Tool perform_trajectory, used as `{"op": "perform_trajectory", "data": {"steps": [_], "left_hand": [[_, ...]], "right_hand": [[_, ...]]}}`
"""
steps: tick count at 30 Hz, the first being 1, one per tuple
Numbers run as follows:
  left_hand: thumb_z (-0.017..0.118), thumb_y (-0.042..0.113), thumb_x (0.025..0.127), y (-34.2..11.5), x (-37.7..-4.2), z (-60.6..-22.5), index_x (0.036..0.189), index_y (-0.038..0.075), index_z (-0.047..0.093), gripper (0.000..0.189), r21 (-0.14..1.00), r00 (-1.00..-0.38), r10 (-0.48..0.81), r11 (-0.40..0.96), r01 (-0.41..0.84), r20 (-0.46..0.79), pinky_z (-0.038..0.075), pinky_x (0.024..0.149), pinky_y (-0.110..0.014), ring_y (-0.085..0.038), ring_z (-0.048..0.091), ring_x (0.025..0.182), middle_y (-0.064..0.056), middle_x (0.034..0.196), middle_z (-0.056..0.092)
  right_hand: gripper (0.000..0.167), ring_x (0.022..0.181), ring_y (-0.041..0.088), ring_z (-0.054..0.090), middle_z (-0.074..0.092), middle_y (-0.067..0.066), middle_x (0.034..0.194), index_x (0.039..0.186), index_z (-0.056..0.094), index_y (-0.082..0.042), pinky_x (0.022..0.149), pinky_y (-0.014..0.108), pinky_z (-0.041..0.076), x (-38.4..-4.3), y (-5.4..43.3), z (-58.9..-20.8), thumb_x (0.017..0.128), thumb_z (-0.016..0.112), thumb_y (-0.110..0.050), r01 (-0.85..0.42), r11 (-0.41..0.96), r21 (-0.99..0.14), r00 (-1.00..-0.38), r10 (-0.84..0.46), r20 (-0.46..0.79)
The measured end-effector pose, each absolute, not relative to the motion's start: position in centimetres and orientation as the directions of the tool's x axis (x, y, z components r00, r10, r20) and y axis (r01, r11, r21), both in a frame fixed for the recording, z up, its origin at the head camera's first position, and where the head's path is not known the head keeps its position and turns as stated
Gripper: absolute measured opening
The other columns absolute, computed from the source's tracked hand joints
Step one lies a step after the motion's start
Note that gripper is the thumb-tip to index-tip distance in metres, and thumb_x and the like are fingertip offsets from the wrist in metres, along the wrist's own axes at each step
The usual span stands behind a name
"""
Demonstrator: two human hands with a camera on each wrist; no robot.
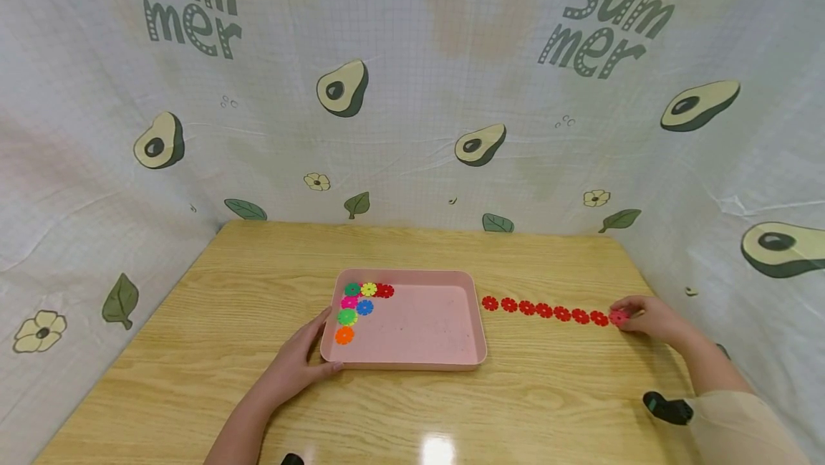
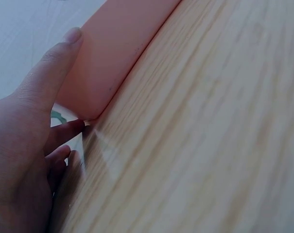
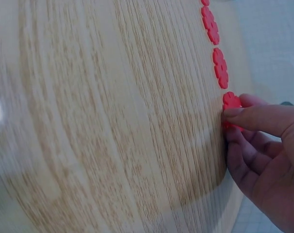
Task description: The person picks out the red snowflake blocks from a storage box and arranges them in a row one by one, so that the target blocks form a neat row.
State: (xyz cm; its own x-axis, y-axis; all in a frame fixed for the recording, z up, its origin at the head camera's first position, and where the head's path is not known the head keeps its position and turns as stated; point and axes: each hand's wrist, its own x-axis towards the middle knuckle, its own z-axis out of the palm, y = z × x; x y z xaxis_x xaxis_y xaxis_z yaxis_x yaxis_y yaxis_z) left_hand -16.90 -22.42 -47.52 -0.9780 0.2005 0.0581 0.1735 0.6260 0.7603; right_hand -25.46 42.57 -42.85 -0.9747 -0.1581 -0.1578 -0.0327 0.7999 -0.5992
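Note:
My right hand point(image 1: 647, 316) pinches a red snowflake disc point(image 3: 231, 101) between thumb and fingers at the right end of a row. The row holds several red snowflake discs point(image 1: 562, 314) lying flat on the table, running from near the tray's right side. My left hand point(image 1: 299, 363) holds the near left corner of a pink tray point(image 1: 412, 365), thumb on its front wall point(image 2: 115, 53) and fingers along its left side. In the tray's left part lie an orange disc point(image 1: 344, 335), a blue disc point(image 1: 364, 307), a yellow disc point(image 1: 369, 289) and several others.
The wooden table point(image 1: 548, 408) has its right edge close to my right hand. A printed cloth point(image 1: 412, 92) hangs behind the table and along both sides. A black strap end point(image 1: 667, 408) sticks out by the right sleeve.

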Motion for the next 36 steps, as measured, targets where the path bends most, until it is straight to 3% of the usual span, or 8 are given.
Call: {"op": "perform_trajectory", "data": {"steps": [23, 31, 36], "left_hand": [[0.078, 0.055, 0.076, -22.5, -16.9, -47.7, 0.156, 0.026, 0.023, 0.101, 0.757, -0.979, 0.198, 0.633, 0.162, 0.045, 0.025, 0.107, -0.066, -0.04, 0.028, 0.14, -0.014, 0.153, 0.035], [0.077, 0.056, 0.076, -22.6, -16.9, -47.8, 0.156, 0.026, 0.022, 0.101, 0.758, -0.979, 0.198, 0.631, 0.168, 0.053, 0.024, 0.107, -0.067, -0.041, 0.027, 0.14, -0.014, 0.154, 0.034], [0.077, 0.056, 0.077, -22.5, -17.0, -47.9, 0.156, 0.027, 0.022, 0.101, 0.759, -0.978, 0.203, 0.629, 0.169, 0.05, 0.024, 0.107, -0.066, -0.04, 0.028, 0.14, -0.013, 0.153, 0.035]], "right_hand": [[0.036, 0.085, 0.023, 0.054, 0.059, 0.017, 0.099, 0.115, 0.06, 0.012, 0.065, 0.026, 0.048, -25.7, 42.3, -42.7, 0.084, 0.071, -0.002, -0.066, 0.804, -0.592, -0.973, -0.184, -0.141], [0.037, 0.087, 0.028, 0.058, 0.058, 0.023, 0.106, 0.119, 0.058, 0.012, 0.066, 0.036, 0.054, -25.8, 39.5, -40.6, 0.088, 0.068, -0.004, -0.104, 0.783, -0.613, -0.964, -0.231, -0.133], [0.036, 0.085, 0.025, 0.057, 0.059, 0.02, 0.106, 0.12, 0.06, 0.008, 0.066, 0.034, 0.054, -25.5, 37.0, -39.4, 0.088, 0.07, -0.007, -0.148, 0.796, -0.587, -0.96, -0.258, -0.108]]}}
